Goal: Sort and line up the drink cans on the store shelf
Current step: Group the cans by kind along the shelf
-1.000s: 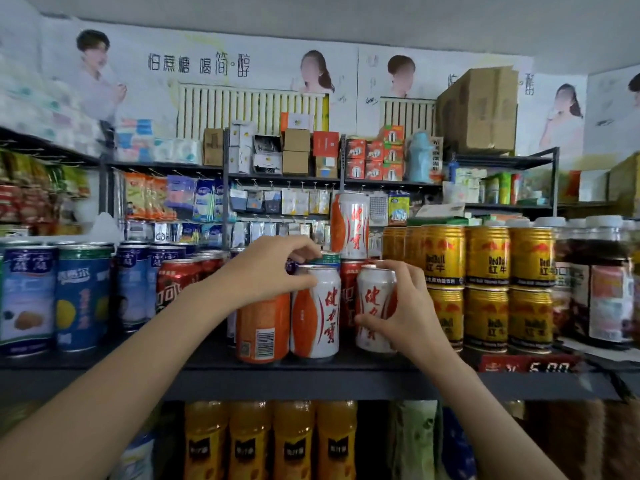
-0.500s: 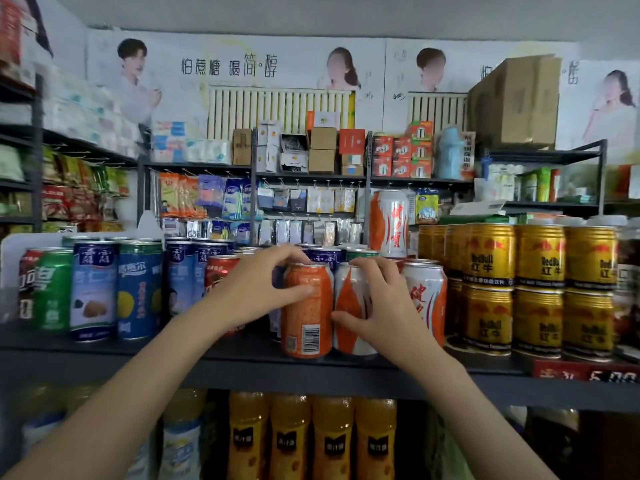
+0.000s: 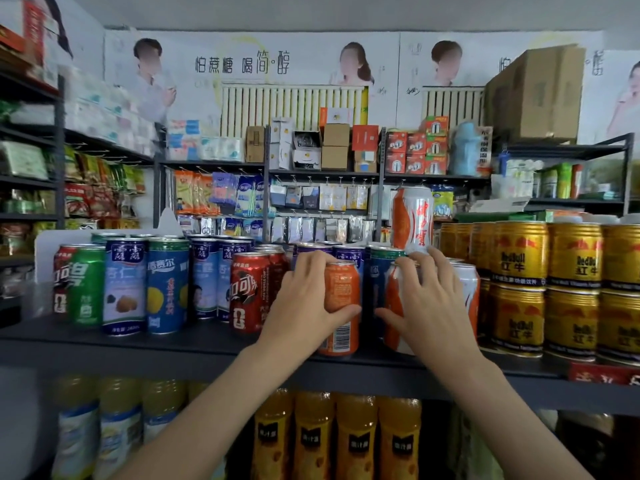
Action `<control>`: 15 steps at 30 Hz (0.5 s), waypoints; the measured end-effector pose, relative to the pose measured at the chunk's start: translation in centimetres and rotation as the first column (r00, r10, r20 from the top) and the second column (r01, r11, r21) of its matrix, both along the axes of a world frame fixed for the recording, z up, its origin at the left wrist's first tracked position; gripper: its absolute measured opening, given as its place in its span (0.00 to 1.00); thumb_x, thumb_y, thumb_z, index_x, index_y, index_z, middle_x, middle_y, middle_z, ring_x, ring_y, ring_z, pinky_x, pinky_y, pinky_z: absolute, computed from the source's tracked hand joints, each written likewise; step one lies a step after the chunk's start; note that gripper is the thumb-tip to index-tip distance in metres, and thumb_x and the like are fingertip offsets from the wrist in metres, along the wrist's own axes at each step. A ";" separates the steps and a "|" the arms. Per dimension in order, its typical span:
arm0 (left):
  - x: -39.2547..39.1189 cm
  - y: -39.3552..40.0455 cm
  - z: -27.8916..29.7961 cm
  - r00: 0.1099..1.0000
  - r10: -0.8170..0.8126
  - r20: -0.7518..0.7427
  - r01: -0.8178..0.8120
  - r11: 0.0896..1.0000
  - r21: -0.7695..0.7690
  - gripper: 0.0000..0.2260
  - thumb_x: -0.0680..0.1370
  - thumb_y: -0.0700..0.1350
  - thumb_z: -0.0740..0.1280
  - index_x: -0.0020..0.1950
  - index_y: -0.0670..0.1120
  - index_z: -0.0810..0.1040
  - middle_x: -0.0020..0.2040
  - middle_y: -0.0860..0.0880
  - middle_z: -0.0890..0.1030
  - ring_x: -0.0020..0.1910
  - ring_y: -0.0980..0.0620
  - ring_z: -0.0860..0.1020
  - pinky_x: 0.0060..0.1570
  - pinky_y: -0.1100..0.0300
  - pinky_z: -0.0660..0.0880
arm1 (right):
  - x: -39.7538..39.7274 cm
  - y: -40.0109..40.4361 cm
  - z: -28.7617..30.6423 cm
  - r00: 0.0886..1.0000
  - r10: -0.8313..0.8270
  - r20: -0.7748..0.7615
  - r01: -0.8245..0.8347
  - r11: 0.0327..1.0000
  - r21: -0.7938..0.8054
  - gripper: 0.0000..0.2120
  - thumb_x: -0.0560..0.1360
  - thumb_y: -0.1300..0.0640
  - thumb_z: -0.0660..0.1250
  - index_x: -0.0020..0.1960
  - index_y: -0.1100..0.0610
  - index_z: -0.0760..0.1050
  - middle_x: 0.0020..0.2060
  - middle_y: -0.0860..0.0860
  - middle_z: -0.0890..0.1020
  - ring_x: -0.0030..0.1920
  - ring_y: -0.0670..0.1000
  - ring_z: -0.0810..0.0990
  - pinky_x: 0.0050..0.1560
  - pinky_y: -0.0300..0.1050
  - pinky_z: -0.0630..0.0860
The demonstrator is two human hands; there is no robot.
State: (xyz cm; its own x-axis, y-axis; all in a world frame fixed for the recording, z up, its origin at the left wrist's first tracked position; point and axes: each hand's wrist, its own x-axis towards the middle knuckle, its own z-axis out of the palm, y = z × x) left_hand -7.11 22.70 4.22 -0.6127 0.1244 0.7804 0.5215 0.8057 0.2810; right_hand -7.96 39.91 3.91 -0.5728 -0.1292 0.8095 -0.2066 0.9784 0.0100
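Two hands on cans at dark shelf point(image 3: 194, 344) front edge: left hand point(image 3: 304, 306) curled round upright orange can point(image 3: 341, 310), right hand point(image 3: 427, 306) curled round orange-white can point(image 3: 393, 306) just beside it. Red cola can point(image 3: 247, 292) left, gold Red Bull cans point(image 3: 519, 289) stacked right. Posters point(image 3: 242, 64) on back wall.

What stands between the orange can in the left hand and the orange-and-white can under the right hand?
In the head view, nothing at the front: a narrow dark gap separates the orange can from the orange-and-white can. A blue can shows behind it.
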 end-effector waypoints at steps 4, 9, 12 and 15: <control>-0.2 0.8 -0.3 0.998 0.048 -0.038 -0.049 0.999 -0.018 0.29 0.70 0.59 0.69 0.64 0.51 0.60 0.62 0.52 0.64 0.59 0.52 0.67 0.57 0.58 0.70 | 1.3 0.1 3.1 0.958 0.276 -0.073 -0.286 0.931 -0.226 0.20 0.76 0.57 0.65 0.67 0.58 0.69 0.65 0.55 0.71 0.68 0.53 0.64 0.64 0.39 0.59; 0.4 0.0 0.3 0.998 -0.055 0.034 0.057 0.997 -0.043 0.35 0.69 0.58 0.72 0.70 0.53 0.58 0.68 0.54 0.60 0.67 0.53 0.62 0.66 0.54 0.64 | 3.0 -1.8 5.3 0.824 0.514 0.239 -0.507 0.857 -0.098 0.15 0.77 0.55 0.63 0.64 0.50 0.71 0.57 0.49 0.78 0.56 0.47 0.75 0.56 0.38 0.70; 1.1 -2.4 2.6 0.985 -0.172 0.025 0.167 0.976 0.142 0.30 0.72 0.49 0.71 0.69 0.52 0.61 0.69 0.57 0.62 0.67 0.59 0.61 0.63 0.60 0.61 | 2.6 -2.3 3.9 0.818 0.524 0.240 -0.519 0.850 -0.086 0.18 0.73 0.51 0.67 0.61 0.48 0.68 0.54 0.44 0.74 0.55 0.44 0.70 0.66 0.50 0.66; -0.2 -3.3 4.3 0.981 -0.179 0.075 0.136 0.911 0.388 0.21 0.77 0.43 0.64 0.69 0.49 0.63 0.69 0.51 0.67 0.66 0.53 0.67 0.59 0.61 0.64 | 2.3 -2.8 3.0 0.897 0.403 0.182 -0.412 0.911 0.015 0.26 0.71 0.44 0.69 0.64 0.49 0.63 0.58 0.44 0.69 0.61 0.44 0.66 0.74 0.48 0.47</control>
State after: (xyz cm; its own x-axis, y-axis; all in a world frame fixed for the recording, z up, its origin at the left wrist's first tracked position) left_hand -7.32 19.41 8.57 -0.6919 -0.0661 0.7190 0.5827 0.5368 0.6101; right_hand -5.64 37.11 6.92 -0.5901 -0.4204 0.6893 -0.5901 0.8072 -0.0128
